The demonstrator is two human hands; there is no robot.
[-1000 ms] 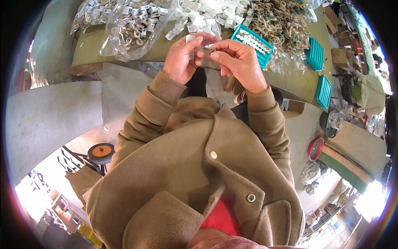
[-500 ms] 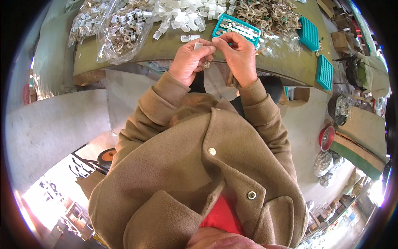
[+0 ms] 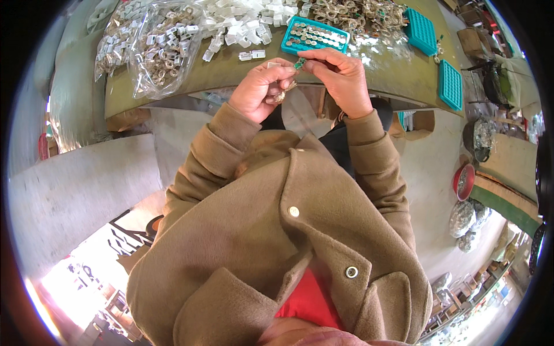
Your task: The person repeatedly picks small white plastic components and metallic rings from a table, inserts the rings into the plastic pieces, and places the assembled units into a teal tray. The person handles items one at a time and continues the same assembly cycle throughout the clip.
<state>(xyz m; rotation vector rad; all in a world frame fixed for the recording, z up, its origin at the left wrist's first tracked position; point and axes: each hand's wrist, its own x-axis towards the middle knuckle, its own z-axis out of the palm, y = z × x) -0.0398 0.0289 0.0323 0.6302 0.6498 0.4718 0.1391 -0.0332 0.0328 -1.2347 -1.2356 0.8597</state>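
Note:
Above the table's near edge, my left hand [image 3: 259, 89] is closed, with a small coiled clear-beige cable [image 3: 281, 97] hanging below its fingers. A bit of a white plastic piece [image 3: 273, 65] shows behind its thumb. My right hand [image 3: 346, 78] pinches a small green part [image 3: 299, 63], like a tiny circuit board, at the left thumb's tip. Whether the left fingers grip it too, I cannot tell. Just beyond the hands lies a teal tray [image 3: 344, 48] with rows of small round silvery pieces. Two white plastic housings [image 3: 252, 55] lie left of it.
White plastic pieces [image 3: 242, 26] are heaped at the back, beside a pile of coiled cables [image 3: 363, 20]. Clear bags [image 3: 167, 52] of parts stand at the left. Two teal trays [image 3: 421, 32] [image 3: 450, 85] lie at the right. A red bowl [image 3: 463, 181] sits lower right.
The green part has come into view between the fingertips. My right hand has moved slightly right and down, and the coiled cable hangs lower. The whole view has shifted a little.

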